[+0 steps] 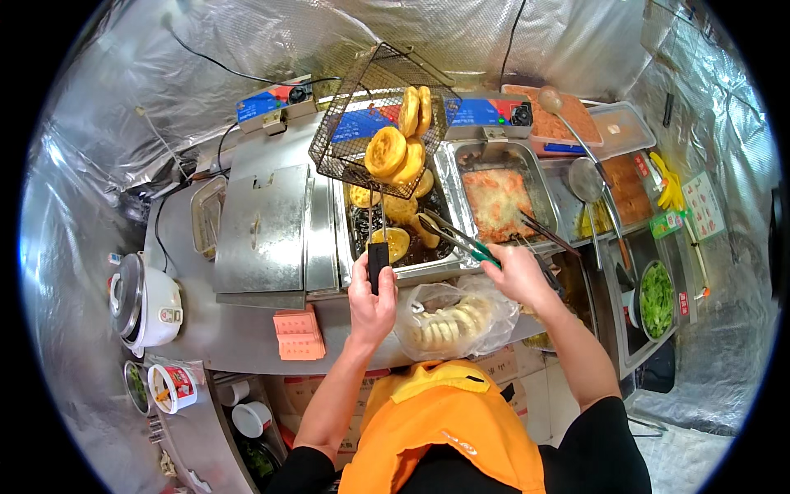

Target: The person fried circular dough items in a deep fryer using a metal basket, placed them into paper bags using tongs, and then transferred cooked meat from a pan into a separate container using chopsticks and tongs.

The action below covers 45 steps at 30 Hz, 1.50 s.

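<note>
My left hand (373,299) grips the black handle of a wire fryer basket (345,133), raised over the oil. Several golden fried flatbreads (386,151) lie inside the basket. With my right hand (515,275) I hold metal food tongs (453,236) with green grips; their tips are beside a piece of bread in the fryer vat (426,262). More round breads (395,244) float in the dark oil, partly hidden by the basket and its handle. Just below the fryer, a clear plastic bag (453,321) holds pale uncooked dough pieces.
Right of the fryer is a metal pan of reddish food (498,204), with dark tongs (549,233) across its rim. Ladles (586,179) and a bowl of lettuce (657,299) are farther right. Metal lids (262,228), a rice cooker (148,305) and pink paper bags (299,333) are left.
</note>
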Each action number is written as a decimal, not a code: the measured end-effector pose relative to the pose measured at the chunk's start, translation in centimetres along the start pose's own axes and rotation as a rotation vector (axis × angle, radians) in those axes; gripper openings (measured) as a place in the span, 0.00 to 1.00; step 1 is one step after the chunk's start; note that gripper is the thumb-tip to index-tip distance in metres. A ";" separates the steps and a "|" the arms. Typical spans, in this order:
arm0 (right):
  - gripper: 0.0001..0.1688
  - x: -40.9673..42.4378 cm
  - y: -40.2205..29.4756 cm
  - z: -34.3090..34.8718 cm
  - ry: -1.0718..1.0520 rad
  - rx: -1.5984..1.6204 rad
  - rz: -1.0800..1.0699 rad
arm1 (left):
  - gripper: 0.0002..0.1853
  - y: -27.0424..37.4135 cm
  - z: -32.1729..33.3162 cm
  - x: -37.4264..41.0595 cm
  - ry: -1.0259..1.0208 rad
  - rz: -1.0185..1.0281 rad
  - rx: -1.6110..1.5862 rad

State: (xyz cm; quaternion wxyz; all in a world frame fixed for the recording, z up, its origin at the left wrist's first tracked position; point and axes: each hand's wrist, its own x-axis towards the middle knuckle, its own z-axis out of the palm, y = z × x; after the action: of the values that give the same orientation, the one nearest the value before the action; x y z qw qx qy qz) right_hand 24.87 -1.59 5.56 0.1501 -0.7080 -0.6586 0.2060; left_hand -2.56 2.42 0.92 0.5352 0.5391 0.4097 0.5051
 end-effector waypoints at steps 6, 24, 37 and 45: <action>0.15 -0.6 -1.8 1.5 0.052 -0.065 -0.062 | 0.20 -0.1 -0.1 0.0 0.003 0.011 -0.009; 0.20 10.7 -5.2 13.1 0.249 0.032 -0.066 | 0.18 -0.9 0.9 0.3 0.009 0.044 -0.027; 0.38 9.6 -5.6 15.4 0.188 -0.150 -0.109 | 0.19 -0.9 1.2 0.1 0.014 0.055 -0.024; 0.22 7.6 -3.9 10.6 0.191 0.271 0.074 | 0.18 -0.3 0.8 -0.1 0.049 0.020 -0.036</action>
State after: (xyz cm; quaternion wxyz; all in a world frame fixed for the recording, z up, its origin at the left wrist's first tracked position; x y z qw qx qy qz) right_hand 16.66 5.68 -2.54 0.2985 -0.7215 -0.5808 0.2303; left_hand -1.80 2.20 0.71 0.5296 0.5207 0.4081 0.5308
